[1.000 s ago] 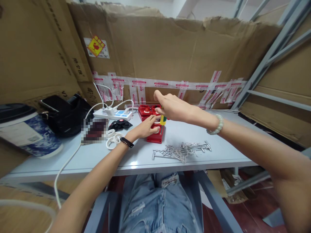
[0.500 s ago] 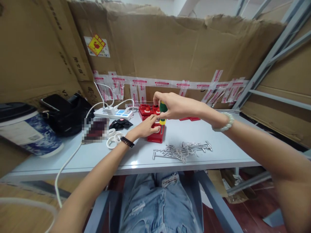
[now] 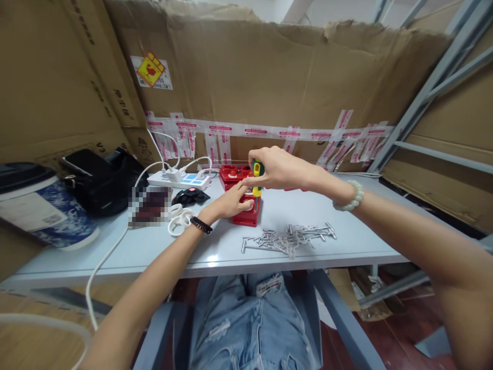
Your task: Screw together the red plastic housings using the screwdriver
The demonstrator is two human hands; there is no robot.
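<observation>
In my right hand (image 3: 275,167) is a screwdriver (image 3: 257,181) with a green and yellow handle, my fingers closed round the upper part. Its shaft points down, almost upright, at a red plastic case (image 3: 245,220) on the table. My left hand (image 3: 232,201) grips this case from the left, thumb nearer me and fingers over the top. The spot where the tip meets the case is too small to make out. More red cases (image 3: 228,173) stand just behind. Nearer the table's front edge lies a heap of silver metal rods and screws (image 3: 290,239).
A white power strip (image 3: 185,179) with plugged-in cables is at the back left. Left of my hand are white cable loops (image 3: 179,222) and a black gadget (image 3: 190,196). A large paper cup (image 3: 46,205) and a black bag (image 3: 108,180) stand farther left. Cardboard (image 3: 269,67) walls the back.
The screwdriver handle has turned, with more yellow facing me, and the fingers of my right hand have shifted round it. My left hand stays on the red case.
</observation>
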